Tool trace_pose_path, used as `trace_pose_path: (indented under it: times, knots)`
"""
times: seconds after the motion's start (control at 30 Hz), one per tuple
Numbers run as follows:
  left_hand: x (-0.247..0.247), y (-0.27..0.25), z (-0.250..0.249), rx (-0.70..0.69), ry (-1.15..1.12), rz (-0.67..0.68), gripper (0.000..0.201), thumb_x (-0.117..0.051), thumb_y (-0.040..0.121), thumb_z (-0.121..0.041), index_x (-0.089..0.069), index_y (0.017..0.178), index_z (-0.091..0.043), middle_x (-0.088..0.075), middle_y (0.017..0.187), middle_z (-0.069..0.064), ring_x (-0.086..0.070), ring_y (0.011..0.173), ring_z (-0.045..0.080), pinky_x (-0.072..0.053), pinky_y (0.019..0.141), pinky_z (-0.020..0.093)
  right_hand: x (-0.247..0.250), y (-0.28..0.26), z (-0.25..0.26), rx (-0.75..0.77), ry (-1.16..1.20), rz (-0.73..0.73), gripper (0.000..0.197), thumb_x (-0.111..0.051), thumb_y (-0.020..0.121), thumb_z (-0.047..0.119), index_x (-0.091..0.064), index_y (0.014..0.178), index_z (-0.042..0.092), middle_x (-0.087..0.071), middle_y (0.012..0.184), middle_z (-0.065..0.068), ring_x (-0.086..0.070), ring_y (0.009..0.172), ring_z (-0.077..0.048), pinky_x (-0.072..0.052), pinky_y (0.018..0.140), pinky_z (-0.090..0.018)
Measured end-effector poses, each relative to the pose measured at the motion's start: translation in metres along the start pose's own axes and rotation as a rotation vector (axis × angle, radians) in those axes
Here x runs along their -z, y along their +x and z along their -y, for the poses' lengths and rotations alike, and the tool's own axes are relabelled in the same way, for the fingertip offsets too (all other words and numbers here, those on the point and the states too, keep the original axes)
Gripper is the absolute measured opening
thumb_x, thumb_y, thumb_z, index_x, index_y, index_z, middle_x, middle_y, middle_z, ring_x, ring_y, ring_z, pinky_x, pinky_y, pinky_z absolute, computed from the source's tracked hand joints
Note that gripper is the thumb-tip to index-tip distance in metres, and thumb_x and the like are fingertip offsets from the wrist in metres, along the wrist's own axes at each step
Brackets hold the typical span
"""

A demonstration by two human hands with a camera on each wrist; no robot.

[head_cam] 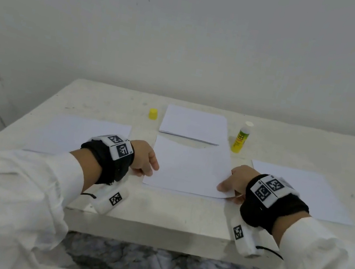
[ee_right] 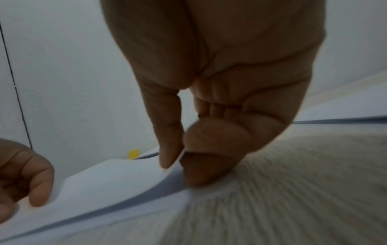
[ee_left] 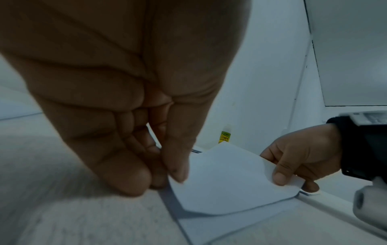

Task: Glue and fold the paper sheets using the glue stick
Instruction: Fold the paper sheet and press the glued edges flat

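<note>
- The centre paper sheet (head_cam: 189, 169) lay on the white table (head_cam: 171, 206), directly between the two hands, with its near edge lifted off the surface.
- The left hand (head_cam: 145, 160) was at the sheet's 8 o'clock corner; thumb and fingers were curled and pinched that corner, as the left wrist view showed.
- The right hand (head_cam: 235, 181) was at the sheet's 4 o'clock corner; the thumb lay on top and the fingers underneath, clamping the paper.
- The two hands were well apart, one at each near corner.
- A paper stack (head_cam: 193, 124) lay at 12 o'clock from the centre sheet, just beyond its far edge.
- The glue stick (head_cam: 240, 136) stood upright at 1 o'clock, uncapped, just beside the stack.
- The yellow cap (head_cam: 153, 114) stood at 11 o'clock, left of the stack.
- A left sheet (head_cam: 77, 136) lay flat at 9 o'clock, partly under the left wrist.
- A right sheet (head_cam: 300, 192) lay flat at 3 o'clock.
</note>
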State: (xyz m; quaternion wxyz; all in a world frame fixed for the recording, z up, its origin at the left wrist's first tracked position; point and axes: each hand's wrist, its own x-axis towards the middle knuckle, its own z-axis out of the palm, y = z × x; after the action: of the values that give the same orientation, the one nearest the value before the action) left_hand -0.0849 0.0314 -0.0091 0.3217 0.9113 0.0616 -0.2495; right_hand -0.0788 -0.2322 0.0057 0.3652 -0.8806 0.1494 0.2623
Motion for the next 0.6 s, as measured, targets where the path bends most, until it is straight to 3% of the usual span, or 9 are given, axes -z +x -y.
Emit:
trace_pose_path:
  times: [0.07, 0.23, 0.43, 0.53, 0.6]
  knots:
    - [0.001, -0.002, -0.001, 0.000, 0.012, 0.020, 0.021, -0.071, 0.081, 0.001, -0.067, 0.080, -0.020, -0.060, 0.061, 0.000, -0.057, 0.054, 0.012, -0.052, 0.060, 0.018, -0.001, 0.003, -0.002, 0.001, -0.002, -0.005, 0.027, -0.072, 0.078, -0.003, -0.059, 0.102, -0.006, -0.066, 0.101, -0.025, -0.067, 0.090, -0.039, -0.056, 0.076, -0.044]
    - [-0.001, -0.006, -0.001, -0.009, 0.021, 0.035, 0.020, -0.071, 0.081, 0.001, -0.068, 0.084, -0.018, -0.060, 0.065, 0.000, -0.057, 0.056, 0.014, -0.053, 0.066, 0.021, -0.002, 0.009, -0.005, 0.010, 0.009, -0.022, 0.016, -0.072, 0.077, -0.005, -0.058, 0.084, -0.002, -0.063, 0.084, -0.022, -0.063, 0.078, -0.037, -0.054, 0.082, -0.050]
    - [-0.002, -0.010, -0.001, -0.011, 0.026, 0.030, 0.019, -0.071, 0.081, 0.000, -0.068, 0.088, -0.017, -0.060, 0.069, 0.000, -0.057, 0.056, 0.014, -0.053, 0.069, 0.021, -0.002, 0.009, -0.005, 0.017, -0.010, -0.018, 0.015, -0.072, 0.077, -0.005, -0.058, 0.082, -0.002, -0.062, 0.083, -0.022, -0.063, 0.078, -0.037, -0.054, 0.082, -0.050]
    - [-0.003, -0.012, -0.001, -0.010, 0.042, 0.024, 0.019, -0.072, 0.080, 0.000, -0.068, 0.085, -0.018, -0.060, 0.069, 0.001, -0.057, 0.055, 0.013, -0.053, 0.070, 0.023, -0.003, 0.008, -0.005, 0.018, -0.033, -0.023, 0.017, -0.073, 0.076, -0.004, -0.060, 0.086, -0.003, -0.065, 0.089, -0.024, -0.066, 0.088, -0.042, -0.054, 0.084, -0.053]
    - [-0.005, -0.013, -0.003, -0.009, 0.062, 0.004, 0.019, -0.073, 0.080, -0.001, -0.069, 0.086, -0.018, -0.059, 0.069, 0.000, -0.056, 0.054, 0.011, -0.053, 0.064, 0.019, -0.004, 0.007, -0.003, 0.017, -0.060, -0.033, 0.019, -0.074, 0.076, -0.003, -0.060, 0.089, -0.004, -0.065, 0.092, -0.026, -0.066, 0.093, -0.043, -0.054, 0.083, -0.054]
